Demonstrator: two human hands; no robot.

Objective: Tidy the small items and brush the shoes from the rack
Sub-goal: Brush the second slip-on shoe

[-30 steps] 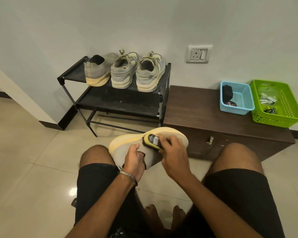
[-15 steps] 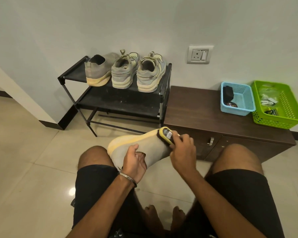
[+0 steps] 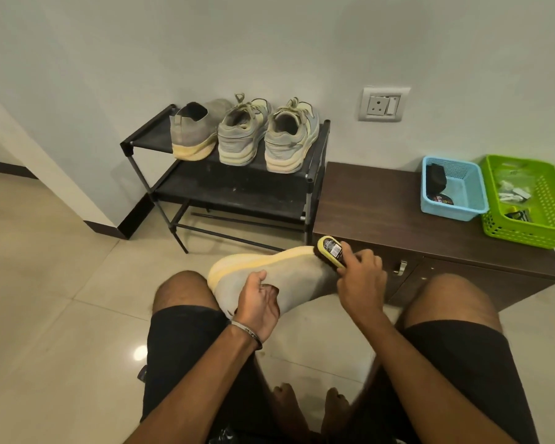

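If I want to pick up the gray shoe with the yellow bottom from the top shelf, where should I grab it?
Probably by the heel. The gray slip-on shoe stands upright at the left end of the shoe rack, heel toward you, its opening facing up. Come from the front and above, fingers inside the opening, thumb on the heel's back. The lace-up sneaker sits close on its right, so a side grip looks cramped.

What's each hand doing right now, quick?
Left hand: grips the grey knit shoe with the pale yellow sole at its opening.
Right hand: grips the yellow-backed shoe brush, bristles at the toe.
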